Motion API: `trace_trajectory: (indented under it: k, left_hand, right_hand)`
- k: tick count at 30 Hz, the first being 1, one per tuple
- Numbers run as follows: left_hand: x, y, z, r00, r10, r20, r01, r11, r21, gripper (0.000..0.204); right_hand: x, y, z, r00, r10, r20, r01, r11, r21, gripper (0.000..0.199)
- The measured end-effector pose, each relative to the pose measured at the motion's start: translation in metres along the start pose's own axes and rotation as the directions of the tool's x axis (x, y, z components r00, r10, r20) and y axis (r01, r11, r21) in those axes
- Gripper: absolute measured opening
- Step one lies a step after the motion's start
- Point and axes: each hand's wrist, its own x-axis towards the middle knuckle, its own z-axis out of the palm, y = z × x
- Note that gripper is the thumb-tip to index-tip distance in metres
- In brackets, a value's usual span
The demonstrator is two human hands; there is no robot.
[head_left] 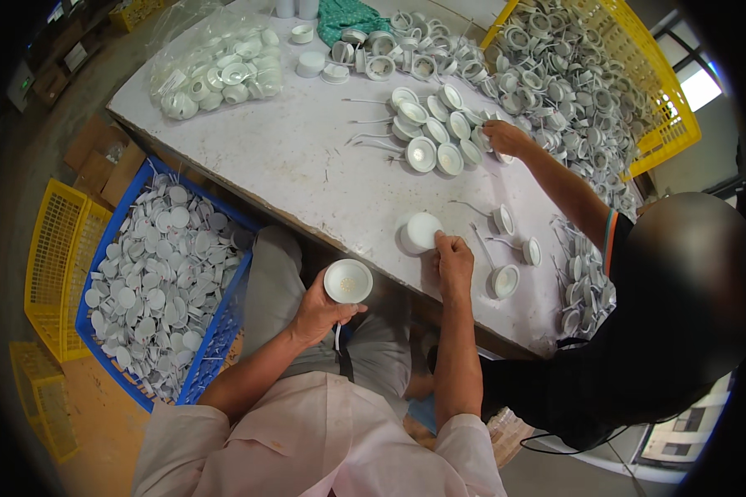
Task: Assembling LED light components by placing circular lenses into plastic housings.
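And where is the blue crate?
In the head view, the blue crate is on the left, beside the grey trousers and the table, heaped with white pieces.

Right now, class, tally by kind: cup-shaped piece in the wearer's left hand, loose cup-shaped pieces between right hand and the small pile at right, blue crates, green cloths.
Cup-shaped piece in left hand: 1
Loose pieces beside right hand: 3
Blue crate: 1
Green cloth: 1
Total: 6

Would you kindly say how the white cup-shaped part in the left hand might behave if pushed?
The white cup-shaped part is probably stiff, judging by its even, round rim. That round outline suggests it could roll if set on edge. The thin cord hanging below looks flexible, so may trail.
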Motion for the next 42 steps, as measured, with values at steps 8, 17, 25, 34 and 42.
trace_trajectory:
  k: [8,17,25,34,42]
  left_hand:
    - [-0.001,-0.004,0.002,1.0,-0.019,0.019,0.019,1.0,0.02,0.071]
    - [0.0,-0.001,0.009,0.999,-0.021,0.03,0.016,0.989,0.145,0.07]
    - [0.019,0.002,0.022,0.999,-0.008,0.045,-0.01,0.923,0.385,0.075]
    - [0.023,0.005,0.029,0.984,-0.122,0.131,0.078,0.951,0.299,0.074]
    - [0.022,0.003,0.037,0.999,0.019,0.046,-0.039,0.88,0.473,0.061]
  right_hand:
    - [-0.007,-0.007,-0.001,1.0,0.015,0.021,-0.016,0.998,0.064,0.023]
    - [-0.042,-0.004,-0.02,0.986,0.054,0.155,-0.129,0.842,0.524,0.011]
    - [-0.081,-0.003,-0.02,0.999,-0.001,0.034,-0.011,0.934,0.357,0.014]
    - [-0.109,0.015,-0.007,0.408,-0.847,0.341,0.887,0.279,-0.367,0.038]
    - [-0.113,0.016,0.004,0.361,-0.842,0.401,0.913,0.233,-0.334,0.051]
